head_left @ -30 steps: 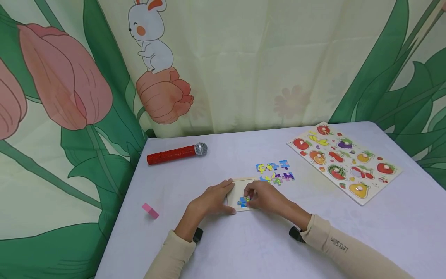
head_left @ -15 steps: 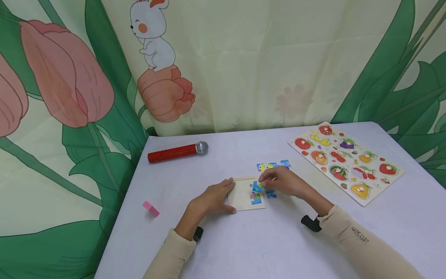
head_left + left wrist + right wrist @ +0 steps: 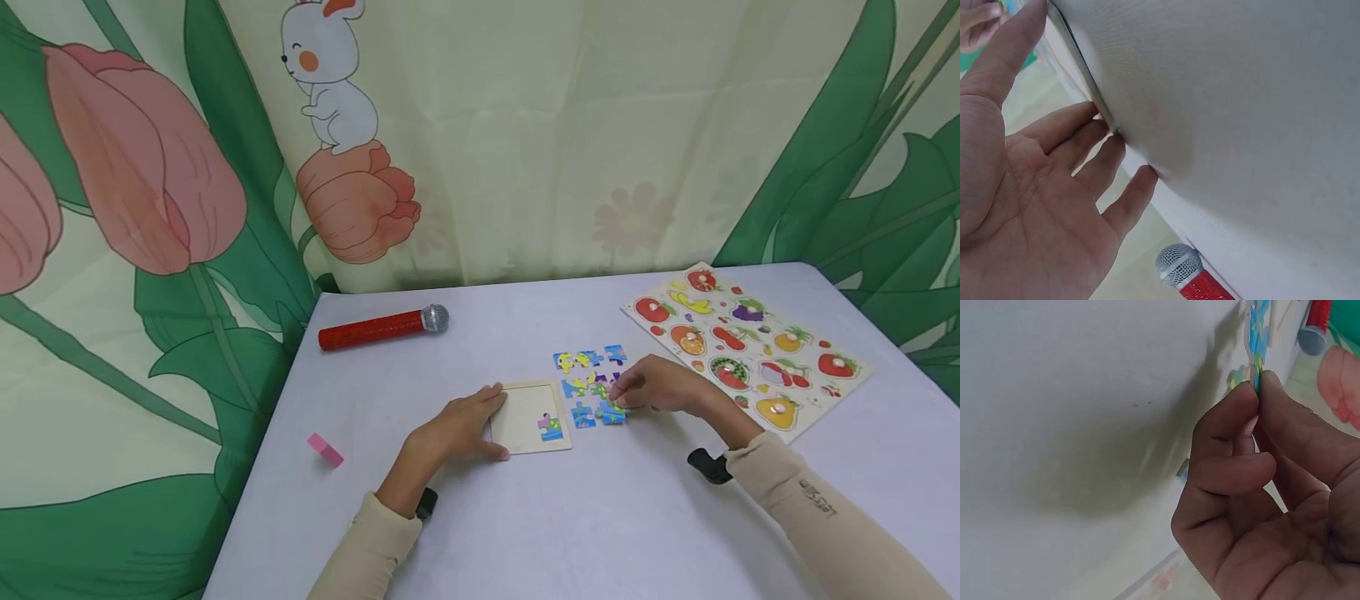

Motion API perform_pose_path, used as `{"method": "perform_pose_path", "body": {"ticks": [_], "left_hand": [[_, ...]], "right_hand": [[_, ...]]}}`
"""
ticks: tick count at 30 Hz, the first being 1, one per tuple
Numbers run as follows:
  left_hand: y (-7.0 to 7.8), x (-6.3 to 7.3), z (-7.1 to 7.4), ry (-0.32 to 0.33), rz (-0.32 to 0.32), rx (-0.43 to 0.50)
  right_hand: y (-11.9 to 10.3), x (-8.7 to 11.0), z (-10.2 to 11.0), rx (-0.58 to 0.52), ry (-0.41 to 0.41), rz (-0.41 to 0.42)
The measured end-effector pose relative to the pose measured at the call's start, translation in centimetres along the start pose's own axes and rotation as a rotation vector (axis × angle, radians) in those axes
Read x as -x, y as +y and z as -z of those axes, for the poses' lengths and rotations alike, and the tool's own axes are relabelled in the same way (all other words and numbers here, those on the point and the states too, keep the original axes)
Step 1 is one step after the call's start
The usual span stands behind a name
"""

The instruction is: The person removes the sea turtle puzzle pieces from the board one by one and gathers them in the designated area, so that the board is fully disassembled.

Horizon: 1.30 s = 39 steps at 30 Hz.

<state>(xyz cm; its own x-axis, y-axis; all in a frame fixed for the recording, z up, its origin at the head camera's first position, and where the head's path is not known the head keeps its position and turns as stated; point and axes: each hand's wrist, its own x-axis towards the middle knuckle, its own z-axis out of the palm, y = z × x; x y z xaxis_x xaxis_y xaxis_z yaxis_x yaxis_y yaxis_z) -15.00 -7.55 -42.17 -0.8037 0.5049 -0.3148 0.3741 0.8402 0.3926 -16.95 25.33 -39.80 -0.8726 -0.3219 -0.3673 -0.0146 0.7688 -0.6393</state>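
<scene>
My left hand (image 3: 459,427) rests against the left side of a small square wooden puzzle tray (image 3: 517,421), thumb and fingers spread along its edge. In the left wrist view, the fingertips touch the tray's rim. A pink, green and blue jigsaw section (image 3: 551,427) lies in the tray's lower right corner. To the right of the tray, my right hand (image 3: 663,385) pinches a blue jigsaw piece (image 3: 1259,331) between thumb and index finger, tilted on edge in the right wrist view. Just left of it lies another blue piece (image 3: 582,416), with several loose pieces (image 3: 588,358) behind.
A red microphone (image 3: 382,328) lies at the table's back left. The fruit peg board (image 3: 750,350) lies at the right, behind my right hand. A pink block (image 3: 326,449) sits near the left edge. A printed curtain (image 3: 525,150) hangs behind the white table.
My right hand has moved right, out of the tray, carrying the blue jigsaw piece to the loose pieces. The pink, green and blue section stays in the tray. My left hand has kept its place.
</scene>
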Motion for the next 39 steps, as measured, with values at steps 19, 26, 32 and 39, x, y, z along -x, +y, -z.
{"method": "perform_pose_path", "body": {"ticks": [19,26,32,39], "left_hand": [[0.4,0.1,0.2,0.000,0.017,0.004],[0.5,0.1,0.2,-0.010,0.018,0.012],[0.4,0.1,0.1,-0.010,0.018,0.020],[0.4,0.0,0.1,-0.006,0.016,0.021]], "right_hand": [[-0.8,0.1,-2.2,0.081,0.139,-0.035],[-1.1,0.1,-2.4,0.115,0.170,-0.046],[-1.5,-0.1,-2.5,0.125,0.159,-0.056],[-3.1,-0.5,-3.9,0.100,0.143,0.003]]}}
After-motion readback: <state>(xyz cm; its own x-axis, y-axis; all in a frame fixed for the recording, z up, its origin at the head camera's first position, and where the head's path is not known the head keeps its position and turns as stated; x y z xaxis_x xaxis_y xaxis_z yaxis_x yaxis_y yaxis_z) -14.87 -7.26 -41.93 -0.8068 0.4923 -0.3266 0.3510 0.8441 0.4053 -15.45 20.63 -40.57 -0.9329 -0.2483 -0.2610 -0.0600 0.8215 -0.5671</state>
